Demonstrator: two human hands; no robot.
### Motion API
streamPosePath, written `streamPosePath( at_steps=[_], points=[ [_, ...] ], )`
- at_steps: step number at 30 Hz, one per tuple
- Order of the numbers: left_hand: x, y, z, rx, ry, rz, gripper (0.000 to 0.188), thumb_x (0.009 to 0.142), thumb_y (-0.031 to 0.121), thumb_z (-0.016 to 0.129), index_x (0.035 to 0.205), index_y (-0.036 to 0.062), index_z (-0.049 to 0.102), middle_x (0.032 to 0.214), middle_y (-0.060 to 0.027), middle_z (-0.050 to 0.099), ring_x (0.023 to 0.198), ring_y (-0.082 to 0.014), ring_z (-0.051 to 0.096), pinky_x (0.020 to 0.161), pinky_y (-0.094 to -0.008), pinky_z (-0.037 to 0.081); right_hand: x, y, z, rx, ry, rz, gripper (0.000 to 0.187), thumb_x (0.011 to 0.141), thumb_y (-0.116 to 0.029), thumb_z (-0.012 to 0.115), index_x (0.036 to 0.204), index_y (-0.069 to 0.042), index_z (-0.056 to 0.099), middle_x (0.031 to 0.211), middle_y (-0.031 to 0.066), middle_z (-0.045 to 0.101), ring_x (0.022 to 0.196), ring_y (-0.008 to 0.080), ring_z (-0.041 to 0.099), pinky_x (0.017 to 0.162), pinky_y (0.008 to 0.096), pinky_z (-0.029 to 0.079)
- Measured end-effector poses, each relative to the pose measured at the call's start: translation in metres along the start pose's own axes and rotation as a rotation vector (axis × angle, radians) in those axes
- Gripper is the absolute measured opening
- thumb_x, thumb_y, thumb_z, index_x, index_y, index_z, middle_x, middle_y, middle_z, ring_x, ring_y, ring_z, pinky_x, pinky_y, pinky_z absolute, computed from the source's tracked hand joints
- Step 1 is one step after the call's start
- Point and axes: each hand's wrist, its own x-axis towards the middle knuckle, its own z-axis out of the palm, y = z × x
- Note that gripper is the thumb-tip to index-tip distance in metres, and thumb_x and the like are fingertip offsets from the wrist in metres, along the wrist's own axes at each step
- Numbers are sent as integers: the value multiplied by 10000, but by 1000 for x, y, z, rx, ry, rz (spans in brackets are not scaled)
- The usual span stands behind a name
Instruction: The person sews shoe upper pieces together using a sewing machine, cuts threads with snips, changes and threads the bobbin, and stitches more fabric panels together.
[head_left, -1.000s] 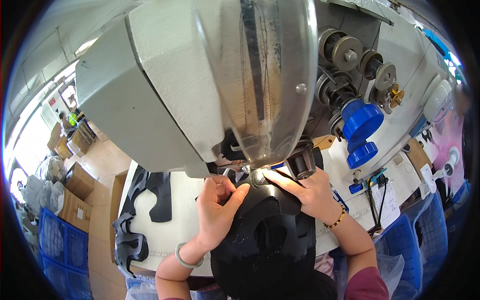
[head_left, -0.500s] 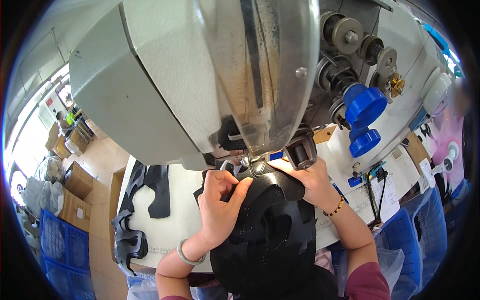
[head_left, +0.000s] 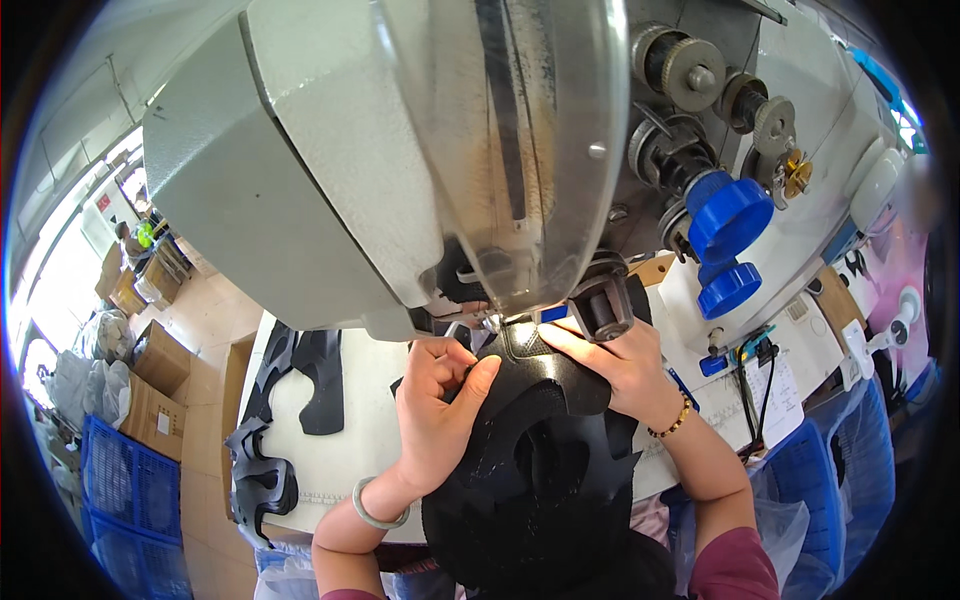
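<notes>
Under the head of a grey sewing machine [head_left: 330, 150] lies a black shoe upper piece [head_left: 545, 380] with a textured patch, lit brightly near the needle area. My left hand [head_left: 437, 400] is closed at its left edge, fingers curled and thumb resting over it; the fingertips are partly hidden. My right hand [head_left: 620, 370] lies on the piece's right side with fingers stretched toward the presser foot [head_left: 520, 325]. Its thumb cannot be made out. More black material [head_left: 530, 510] hangs down toward my lap, below both hands. The needle itself is hidden behind the machine's clear guard [head_left: 510, 200].
Several cut black pieces [head_left: 322, 380] lie on the white table [head_left: 365, 460] to the left. Blue tension knobs [head_left: 730, 220] stick out at the right of the machine. Black cables [head_left: 758, 380] and a paper sheet [head_left: 785, 400] lie at right. Blue crates [head_left: 130, 490] and cardboard boxes [head_left: 155, 410] stand on the floor.
My right hand has shifted on the piece, its fingers now stretched across its top by the presser foot. The black piece has turned slightly. My left hand stays nearly in place.
</notes>
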Motion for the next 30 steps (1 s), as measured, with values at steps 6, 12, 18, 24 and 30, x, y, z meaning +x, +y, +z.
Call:
streamPosePath(
  at_steps=[6,12,18,24,30],
  points=[
    [0,4,-1,-47,-19,-23,210,845,49,635,882,23,430,603,16,511,536,-9,394,472,-172,289,0,-3,2,-64,20,-20,329,677,-147,648,1006,-144,662,1085,9,625,911,177,603,738,292,473],
    [2,5,-2,-106,-31,-51,208,853,61,629,885,26,427,605,19,507,532,-4,392,469,-170,283,-2,1,5,-38,14,-41,429,644,-209,714,1048,-89,637,981,78,645,841,262,632,709,350,495],
    [3,3,-3,-112,-20,-61,206,859,75,626,886,27,427,591,30,486,521,0,365,462,-171,270,-4,-3,5,-75,-21,21,402,649,-198,717,1025,-76,644,951,92,646,825,271,629,698,341,490],
    [3,-2,-3,-57,-19,-14,193,861,75,620,901,43,434,569,61,460,484,25,311,442,-160,197,-1,-2,5,-67,34,8,341,610,-195,703,933,-95,657,1051,43,619,679,193,510,585,288,413],
    [4,-2,-1,-34,14,-18,207,854,105,639,878,35,445,494,45,426,464,-11,294,434,-193,218,0,-2,4,-62,34,29,321,621,-176,695,928,-92,656,1055,51,617,728,218,542,627,307,434]
  ],
)
